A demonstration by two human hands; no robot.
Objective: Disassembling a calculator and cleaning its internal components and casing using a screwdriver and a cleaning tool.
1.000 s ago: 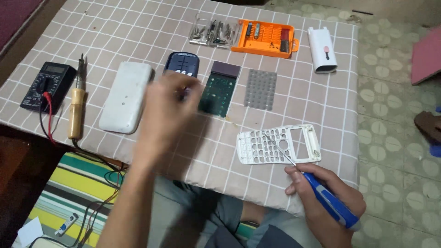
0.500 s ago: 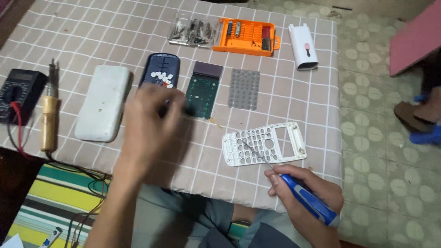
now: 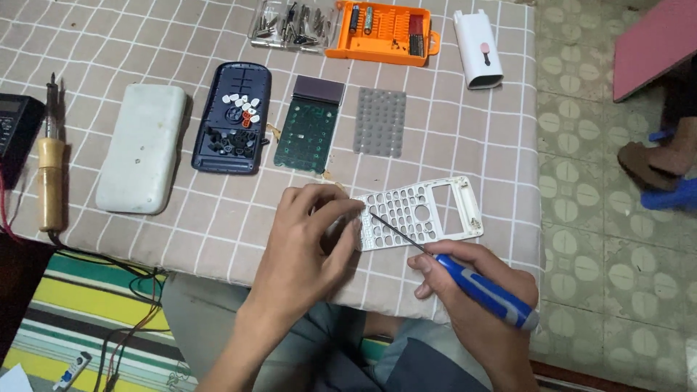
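Note:
A white calculator front frame (image 3: 428, 210) full of key holes lies on the checked tablecloth near the front edge. My left hand (image 3: 308, 243) rests on its left end, fingers curled against it. My right hand (image 3: 479, 297) grips a blue-handled screwdriver (image 3: 483, 289), whose thin shaft points up-left with the tip at the frame's left part. Further back lie a dark blue calculator back shell (image 3: 234, 120) holding loose white and black keys, a green circuit board (image 3: 311, 125) and a grey rubber keypad sheet (image 3: 380, 121).
A white cover (image 3: 141, 149) lies left of the shell. A wooden-handled soldering iron (image 3: 49, 170) and a black multimeter (image 3: 13, 134) sit at the left edge. An orange bit case (image 3: 383, 33), a clear tray of bits (image 3: 290, 27) and a white box (image 3: 477, 47) line the back.
My left hand has moved from the dark blue shell and circuit board down to the white frame's left end. The camera view has shifted left and closer; the screwdriver hand stays near the frame.

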